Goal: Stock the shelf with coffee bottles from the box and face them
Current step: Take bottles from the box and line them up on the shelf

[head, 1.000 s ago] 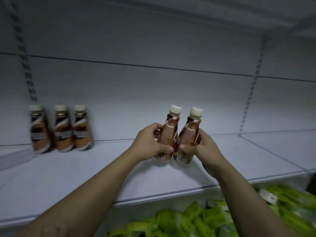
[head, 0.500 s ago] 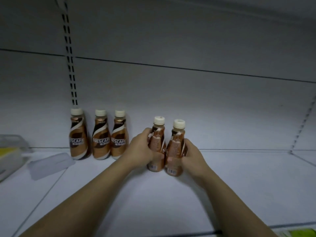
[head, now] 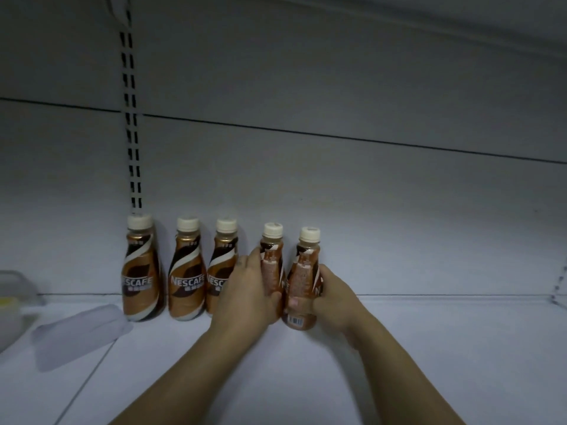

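Observation:
Three brown coffee bottles with cream caps stand in a row at the back of the white shelf (head: pixel 399 348): the left one (head: pixel 139 271), the middle one (head: pixel 186 271) and the right one (head: pixel 222 265), labels facing me. My left hand (head: pixel 245 289) grips a fourth bottle (head: pixel 271 262) just right of that row. My right hand (head: pixel 331 296) grips a fifth bottle (head: pixel 303 280) beside it. Both held bottles are upright, their backs toward me, their bases at or near the shelf surface.
A flat clear plastic piece (head: pixel 79 335) lies on the shelf at the left. A clear container with something yellow (head: pixel 12 302) sits at the far left edge. A slotted upright (head: pixel 132 118) runs up the back panel. Bare shelf stretches to the right.
Both hands carried the two bottles left and back toward the row of three. The bottles came down close to the shelf surface beside the third bottle.

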Tool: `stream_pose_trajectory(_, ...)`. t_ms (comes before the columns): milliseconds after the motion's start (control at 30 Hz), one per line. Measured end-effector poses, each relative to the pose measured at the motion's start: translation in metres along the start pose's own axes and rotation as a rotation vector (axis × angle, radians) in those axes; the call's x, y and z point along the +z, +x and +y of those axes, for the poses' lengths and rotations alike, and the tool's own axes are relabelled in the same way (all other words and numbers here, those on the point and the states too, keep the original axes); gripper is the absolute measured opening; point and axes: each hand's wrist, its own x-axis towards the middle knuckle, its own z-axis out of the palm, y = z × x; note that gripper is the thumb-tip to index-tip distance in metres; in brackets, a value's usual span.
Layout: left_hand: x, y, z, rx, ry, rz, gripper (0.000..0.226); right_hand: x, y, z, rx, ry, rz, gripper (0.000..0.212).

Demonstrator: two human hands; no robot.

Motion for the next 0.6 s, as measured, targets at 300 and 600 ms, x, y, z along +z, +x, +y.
stream_pose_trajectory(300,0.000,0.002,0.000,0.035,0.070,0.182,0.070,0.021,-0.015,0.023,-0.087,-0.042,0.244,0.042)
stream_pose_trajectory(600,-0.004,0.003,-0.001,0.058,0.205,0.239,0.064,0.018,-0.018,0.024,-0.125,-0.032,0.269,0.048)
